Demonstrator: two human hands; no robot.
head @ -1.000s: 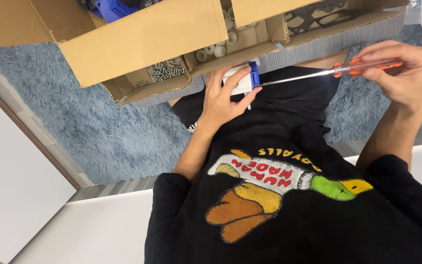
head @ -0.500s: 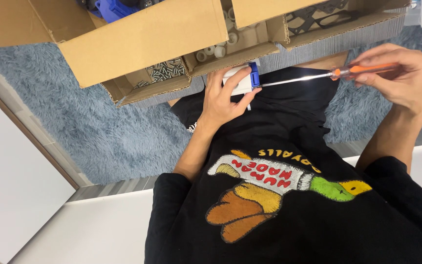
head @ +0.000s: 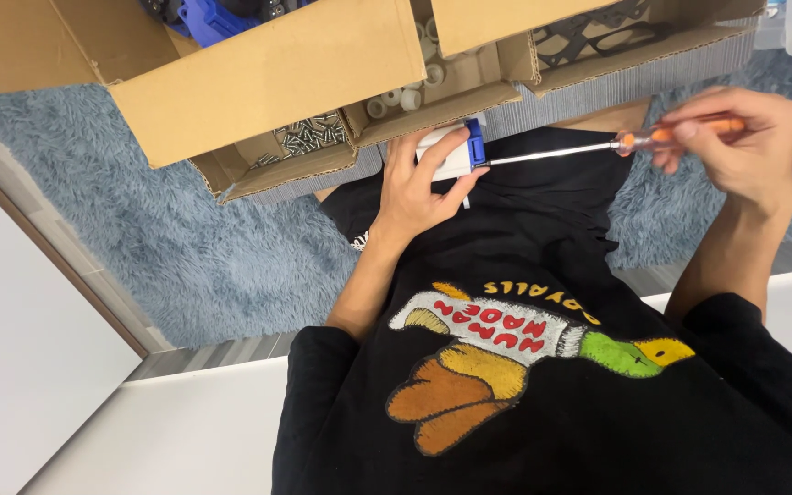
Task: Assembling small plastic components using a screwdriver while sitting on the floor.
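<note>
Unmoved since earlier — left hand (head: pixel 419 188) grips white-and-blue part (head: pixel 456 151) below cardboard box (head: pixel 268 82); right hand (head: pixel 744 137) clasps screwdriver (head: pixel 598 147), tip at part's edge.

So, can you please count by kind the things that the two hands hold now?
screwdriver, orange handle, in the right hand: 1
white and blue part, in the left hand: 1
Total: 2
</note>
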